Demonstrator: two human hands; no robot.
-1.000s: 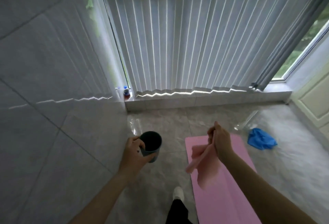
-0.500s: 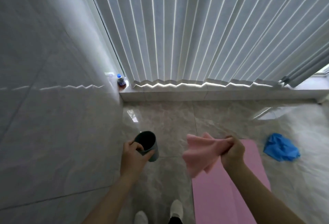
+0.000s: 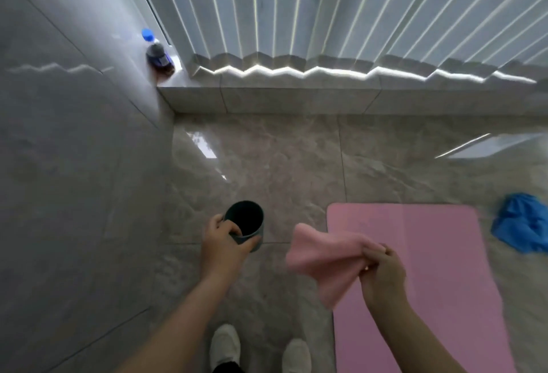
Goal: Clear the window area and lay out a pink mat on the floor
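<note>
Seen from above, looking down at a glossy marble-patterned floor (image 3: 267,159) in a corner beside a grey tiled wall (image 3: 74,165). Left hand (image 3: 224,242) curled round a dark green cup (image 3: 245,224), thumb on the near side and fingers over the rim, cup held upright above the floor with its dark inside facing up. Right hand (image 3: 382,272) pinching a pink cloth (image 3: 323,257) at 1 bunched end, fingers closed tight on the fabric, the rest of the cloth fanning out leftward and hanging loose in the air between the 2 hands. Pink mat (image 3: 430,269) lying flat on the floor at lower right, its far short edge parallel to the window ledge (image 3: 296,100) and well apart from it, partly hidden by the right forearm and the cloth. Crumpled blue item (image 3: 522,227) on the floor just beside the mat's far right corner; cannot tell whether touching. Dark bottle with a blue cap (image 3: 157,55) standing at the left end of the ledge, against the wall. Vertical blinds (image 3: 326,8) hanging closed down to the ledge, thin strips of light between the slats. 2 white shoes (image 3: 225,346) at the bottom edge, left of the mat.
</note>
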